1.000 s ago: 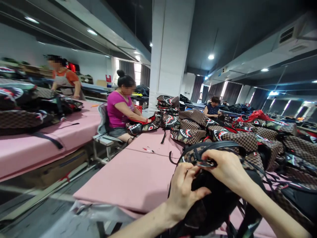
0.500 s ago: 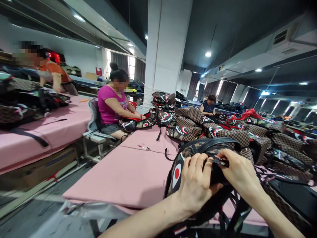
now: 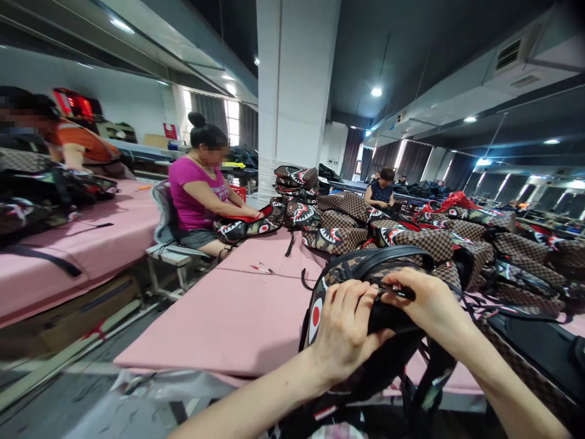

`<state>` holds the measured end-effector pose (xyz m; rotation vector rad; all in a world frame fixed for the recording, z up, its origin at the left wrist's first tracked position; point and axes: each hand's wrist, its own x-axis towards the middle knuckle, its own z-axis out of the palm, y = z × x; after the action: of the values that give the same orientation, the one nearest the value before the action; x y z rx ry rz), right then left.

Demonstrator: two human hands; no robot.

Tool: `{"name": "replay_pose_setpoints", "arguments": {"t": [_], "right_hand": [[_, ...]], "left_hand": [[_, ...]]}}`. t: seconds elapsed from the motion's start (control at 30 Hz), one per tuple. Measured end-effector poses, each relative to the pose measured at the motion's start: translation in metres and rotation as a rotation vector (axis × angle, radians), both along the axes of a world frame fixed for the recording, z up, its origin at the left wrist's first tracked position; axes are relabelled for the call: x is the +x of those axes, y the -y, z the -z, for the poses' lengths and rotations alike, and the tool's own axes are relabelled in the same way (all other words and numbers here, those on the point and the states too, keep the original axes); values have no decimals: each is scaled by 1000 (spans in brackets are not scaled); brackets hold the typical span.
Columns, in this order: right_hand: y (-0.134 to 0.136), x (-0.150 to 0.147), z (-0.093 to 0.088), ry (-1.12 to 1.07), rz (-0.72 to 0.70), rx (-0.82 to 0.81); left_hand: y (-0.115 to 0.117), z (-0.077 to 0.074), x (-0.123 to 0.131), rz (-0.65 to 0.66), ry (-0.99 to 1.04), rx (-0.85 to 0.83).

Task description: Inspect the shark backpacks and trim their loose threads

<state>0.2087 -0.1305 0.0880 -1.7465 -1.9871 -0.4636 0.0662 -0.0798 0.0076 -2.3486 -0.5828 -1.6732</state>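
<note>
Currently | left hand (image 3: 345, 320) grips backpack (image 3: 392, 316) beneath it | right hand (image 3: 423, 299) above backpack, pinching dark tool (image 3: 406, 292)

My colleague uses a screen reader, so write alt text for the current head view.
A person's left hand rests on a checkered backpack with an eye print, and the right hand has a small black object in its grip. Shark-print bags are heaped beyond on a pink table, where a seated co-worker in magenta handles another bag.
</note>
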Motion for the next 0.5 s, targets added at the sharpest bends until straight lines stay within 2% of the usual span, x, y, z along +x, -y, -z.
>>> {"name": "replay_pose_setpoints", "arguments": {"t": [0.07, 0.2, 0.3, 0.4, 0.5], "right_hand": [[1, -2, -1, -1, 1, 14], [1, -19, -2, 64, 105, 38], [2, -22, 2, 45, 86, 102], [11, 3, 9, -53, 77, 216], [27, 49, 17, -186, 230, 280]], "left_hand": [[0, 1, 0, -4, 13, 10], [2, 2, 0, -30, 41, 47], [1, 0, -4, -39, 7, 37], [-3, -3, -13, -37, -60, 24], [-9, -7, -25, -28, -80, 36]]}}
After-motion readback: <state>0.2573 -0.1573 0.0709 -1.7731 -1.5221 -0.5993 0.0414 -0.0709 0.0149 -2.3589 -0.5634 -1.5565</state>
